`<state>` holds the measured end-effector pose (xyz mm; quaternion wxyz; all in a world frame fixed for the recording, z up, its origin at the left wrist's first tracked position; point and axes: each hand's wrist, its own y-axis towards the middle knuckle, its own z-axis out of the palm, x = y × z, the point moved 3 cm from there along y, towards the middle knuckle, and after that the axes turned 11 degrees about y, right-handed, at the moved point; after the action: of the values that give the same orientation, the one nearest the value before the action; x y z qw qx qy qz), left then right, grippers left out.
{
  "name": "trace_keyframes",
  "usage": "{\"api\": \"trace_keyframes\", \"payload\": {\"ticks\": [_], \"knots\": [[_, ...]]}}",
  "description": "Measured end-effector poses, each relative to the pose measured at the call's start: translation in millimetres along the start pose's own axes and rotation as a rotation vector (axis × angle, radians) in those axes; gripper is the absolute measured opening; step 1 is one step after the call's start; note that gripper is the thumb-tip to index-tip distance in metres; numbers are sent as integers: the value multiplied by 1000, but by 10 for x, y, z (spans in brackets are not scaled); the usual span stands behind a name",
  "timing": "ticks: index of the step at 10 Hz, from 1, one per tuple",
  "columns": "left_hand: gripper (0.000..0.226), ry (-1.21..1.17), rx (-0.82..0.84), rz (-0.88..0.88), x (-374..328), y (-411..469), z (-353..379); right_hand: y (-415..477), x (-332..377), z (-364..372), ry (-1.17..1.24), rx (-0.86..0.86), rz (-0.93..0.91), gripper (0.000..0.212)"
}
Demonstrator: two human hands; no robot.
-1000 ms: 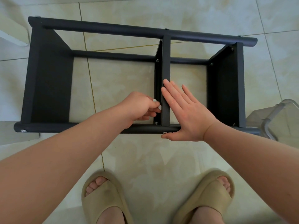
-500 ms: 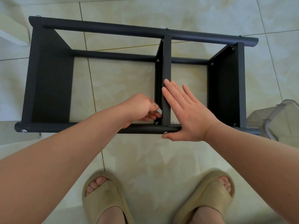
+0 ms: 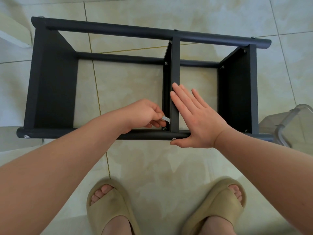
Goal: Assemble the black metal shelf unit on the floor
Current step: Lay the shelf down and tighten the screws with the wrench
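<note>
The black shelf unit (image 3: 54,92) lies on its side on the tiled floor (image 3: 152,167) at your feet. Your left hand (image 3: 144,114) pinches a small silver tool (image 3: 166,123) beside the middle panel's (image 3: 175,65) near screw (image 3: 164,128). Your right hand (image 3: 198,119) lies flat, fingers straight, on that panel's edge.

One shelf unit (image 3: 54,82), two hands (image 3: 144,114) (image 3: 198,121), one tool (image 3: 165,123), two slippers (image 3: 110,206) (image 3: 218,206), one bin (image 3: 291,126).
</note>
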<state>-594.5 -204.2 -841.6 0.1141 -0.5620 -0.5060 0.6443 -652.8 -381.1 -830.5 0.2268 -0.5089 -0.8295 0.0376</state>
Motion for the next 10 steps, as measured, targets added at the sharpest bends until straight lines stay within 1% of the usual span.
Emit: {"api": "trace_keyframes", "payload": {"ticks": [5, 7, 8, 10], "knots": [[21, 186, 42, 68, 34, -26, -4, -4, -5, 6, 1, -18, -7, 122], [14, 300, 57, 61, 32, -52, -1, -4, -8, 12, 7, -14, -4, 122], [14, 309, 65, 52, 32, -63, 16, -3, -9, 12, 10, -12, -2, 122], [16, 317, -21, 59, 69, -36, -23, -6, -8, 10, 10, -12, -2, 122]]}}
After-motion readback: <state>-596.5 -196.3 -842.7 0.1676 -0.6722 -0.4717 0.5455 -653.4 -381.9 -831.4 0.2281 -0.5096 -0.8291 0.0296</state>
